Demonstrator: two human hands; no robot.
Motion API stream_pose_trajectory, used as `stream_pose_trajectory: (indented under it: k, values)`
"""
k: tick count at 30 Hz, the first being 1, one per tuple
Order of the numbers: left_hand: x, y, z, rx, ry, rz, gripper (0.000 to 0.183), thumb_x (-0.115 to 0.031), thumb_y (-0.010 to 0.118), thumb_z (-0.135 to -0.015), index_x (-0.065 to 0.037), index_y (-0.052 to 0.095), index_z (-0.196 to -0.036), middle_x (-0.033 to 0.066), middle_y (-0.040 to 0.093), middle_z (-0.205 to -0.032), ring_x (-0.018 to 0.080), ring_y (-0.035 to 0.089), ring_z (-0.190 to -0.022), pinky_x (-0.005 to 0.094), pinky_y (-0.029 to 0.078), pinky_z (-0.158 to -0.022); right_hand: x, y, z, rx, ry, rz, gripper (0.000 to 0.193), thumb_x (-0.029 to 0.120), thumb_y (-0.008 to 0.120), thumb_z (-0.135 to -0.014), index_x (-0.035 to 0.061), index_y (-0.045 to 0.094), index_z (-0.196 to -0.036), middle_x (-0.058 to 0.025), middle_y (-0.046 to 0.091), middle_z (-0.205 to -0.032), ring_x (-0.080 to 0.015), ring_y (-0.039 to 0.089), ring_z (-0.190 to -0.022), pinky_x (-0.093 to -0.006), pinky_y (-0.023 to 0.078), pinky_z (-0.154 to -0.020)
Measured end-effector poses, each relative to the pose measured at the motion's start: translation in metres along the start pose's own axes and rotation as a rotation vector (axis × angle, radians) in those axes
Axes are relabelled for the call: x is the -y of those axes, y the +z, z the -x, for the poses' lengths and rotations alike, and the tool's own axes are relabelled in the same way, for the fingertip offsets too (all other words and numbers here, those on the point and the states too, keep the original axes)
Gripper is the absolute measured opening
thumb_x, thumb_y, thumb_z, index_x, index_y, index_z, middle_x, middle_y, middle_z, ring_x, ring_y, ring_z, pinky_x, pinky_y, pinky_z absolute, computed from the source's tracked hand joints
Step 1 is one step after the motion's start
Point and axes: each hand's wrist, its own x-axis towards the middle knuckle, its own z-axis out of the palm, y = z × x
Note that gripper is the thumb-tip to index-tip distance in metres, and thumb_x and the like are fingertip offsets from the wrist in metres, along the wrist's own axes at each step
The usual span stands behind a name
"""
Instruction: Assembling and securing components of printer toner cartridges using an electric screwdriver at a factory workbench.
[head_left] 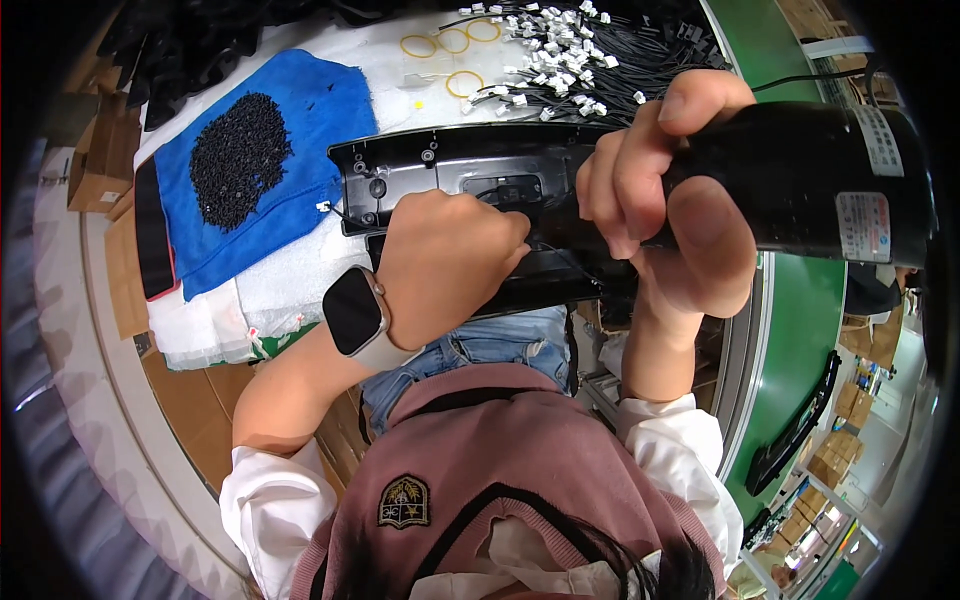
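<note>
A long black plastic housing (400, 170) lies across the front of the white foam surface, its inner side with screw posts facing up. My left hand (445, 250) is curled over its middle, fingers closed; its fingertips, and anything pinched in them, are hidden. Gripped in my right hand (680, 190) is a thick black cylindrical tool that looks like an electric screwdriver (790, 180), lying sideways over the housing's right end. Its tip is hidden behind my fingers. A short black cable with a white plug (323, 207) sticks out at the housing's left end.
A blue cloth (330, 95) at left bears a heap of small black screws (240, 160), with a red-edged phone (153, 230) beside it. Yellow rubber bands (453, 41) and many white-plugged cables (560, 60) lie behind. Rightward, a green surface (800, 310) carries a long black part (795, 425).
</note>
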Motion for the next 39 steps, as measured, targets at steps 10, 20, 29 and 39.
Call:
stream_pose_trajectory:
  k: [10,20,29,39]
  values:
    - [0.001,0.000,0.001,-0.110,0.049,0.025,0.015,-0.021,0.072,-0.071,-0.010,0.064,-0.065,0.0094,0.061,-0.058,0.0277,0.062,-0.056,0.0368,0.046,-0.051,-0.010,0.003,-0.009,0.023,0.041,0.121,0.031,0.009,0.067,-0.074,0.0063,0.043,-0.093,-0.0034,0.045,-0.056,-0.0111,0.039,-0.040,-0.0252,0.036,-0.043]
    - [0.000,-0.006,0.006,0.028,0.009,0.019,0.012,-0.020,0.068,-0.074,-0.009,0.065,-0.069,0.0121,0.062,-0.062,0.0304,0.063,-0.059,0.0390,0.048,-0.053,-0.018,0.005,-0.008,-0.006,0.051,0.040,0.028,0.009,0.065,-0.075,0.0051,0.042,-0.090,-0.0037,0.042,-0.056,-0.0114,0.037,-0.040,-0.0249,0.033,-0.040]
    - [0.024,-0.022,0.026,-0.198,0.079,0.112,0.011,-0.015,0.063,-0.081,-0.005,0.066,-0.085,0.0099,0.063,-0.074,0.0275,0.062,-0.071,0.0372,0.048,-0.060,-0.004,0.004,0.004,0.093,-0.130,-0.295,0.044,0.017,0.075,-0.074,0.0041,0.044,-0.101,-0.0021,0.051,-0.060,-0.0146,0.048,-0.047,-0.0269,0.038,-0.044]
    - [0.133,-0.067,0.066,-0.708,-0.623,-0.330,0.010,-0.013,0.068,-0.077,-0.006,0.065,-0.081,0.0086,0.059,-0.079,0.0291,0.059,-0.073,0.0378,0.047,-0.061,0.010,-0.010,0.021,0.071,-0.266,-0.258,0.041,0.025,0.073,-0.076,0.0086,0.042,-0.096,0.0012,0.051,-0.055,-0.0125,0.050,-0.040,-0.0290,0.045,-0.044]
